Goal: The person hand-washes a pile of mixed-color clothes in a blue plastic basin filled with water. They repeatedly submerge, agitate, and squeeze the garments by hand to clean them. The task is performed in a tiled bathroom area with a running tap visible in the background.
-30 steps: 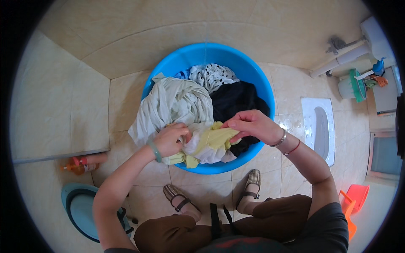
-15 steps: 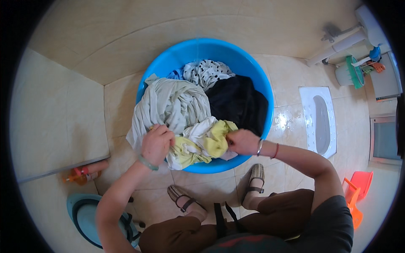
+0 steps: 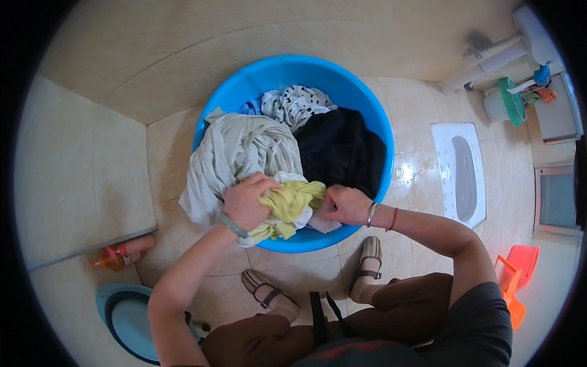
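A big round blue basin (image 3: 244, 85) full of laundry stands on the floor in front of me. At its near side my left hand (image 3: 246, 205) is closed over the left end of a yellow-green and white garment (image 3: 292, 199). My right hand (image 3: 348, 206) pinches the right end of this cloth, which lies bunched between the hands. Beyond my left hand, a large pale grey-green cloth (image 3: 244, 144) hangs partly over the basin's rim. A black garment (image 3: 342, 150) fills the right side. Farther back lie a white cloth with black dots (image 3: 296, 104) and a bit of blue fabric (image 3: 251, 107).
A white squat toilet (image 3: 465, 174) is set in the wet tiled floor at right, with a white and green bucket (image 3: 504, 104) behind it. Orange-red plastic ware (image 3: 520, 269) stands at lower right. Bottles (image 3: 125, 254) and a grey-blue basin (image 3: 131, 318) are at lower left.
My left hand has moved right and slightly up onto the yellow-green garment. The garment is bunched more tightly between my hands, and its white part shows less. My right hand has barely moved.
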`<state>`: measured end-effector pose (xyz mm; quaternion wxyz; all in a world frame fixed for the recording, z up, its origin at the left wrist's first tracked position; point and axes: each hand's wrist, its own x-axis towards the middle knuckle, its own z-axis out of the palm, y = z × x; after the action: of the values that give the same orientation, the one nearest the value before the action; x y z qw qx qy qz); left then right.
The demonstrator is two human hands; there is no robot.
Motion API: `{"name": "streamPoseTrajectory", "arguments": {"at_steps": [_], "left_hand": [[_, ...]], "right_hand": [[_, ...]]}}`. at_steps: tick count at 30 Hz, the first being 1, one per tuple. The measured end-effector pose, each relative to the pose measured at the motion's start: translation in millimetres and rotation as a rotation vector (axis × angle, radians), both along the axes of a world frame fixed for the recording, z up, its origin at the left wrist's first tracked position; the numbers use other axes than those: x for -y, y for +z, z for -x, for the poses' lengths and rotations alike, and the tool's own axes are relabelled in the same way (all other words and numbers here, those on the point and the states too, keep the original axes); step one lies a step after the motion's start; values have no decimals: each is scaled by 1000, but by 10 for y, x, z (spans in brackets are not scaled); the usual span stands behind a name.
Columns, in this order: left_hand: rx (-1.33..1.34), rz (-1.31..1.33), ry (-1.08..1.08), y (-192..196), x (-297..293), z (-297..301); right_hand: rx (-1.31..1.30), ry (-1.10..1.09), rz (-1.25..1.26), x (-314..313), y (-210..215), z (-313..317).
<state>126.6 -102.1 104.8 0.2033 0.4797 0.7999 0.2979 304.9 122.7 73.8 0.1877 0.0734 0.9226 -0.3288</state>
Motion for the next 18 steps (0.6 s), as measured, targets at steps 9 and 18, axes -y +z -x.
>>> {"name": "streamPoseTrajectory", "arguments": {"at_steps": [9, 18], "left_hand": [[15, -46, 28, 0, -6, 53], [-165, -3, -170, 27, -99, -102]], "right_hand": [[-2, 345, -162, 175, -176, 93], [-83, -577, 887, -527, 789, 377]]}}
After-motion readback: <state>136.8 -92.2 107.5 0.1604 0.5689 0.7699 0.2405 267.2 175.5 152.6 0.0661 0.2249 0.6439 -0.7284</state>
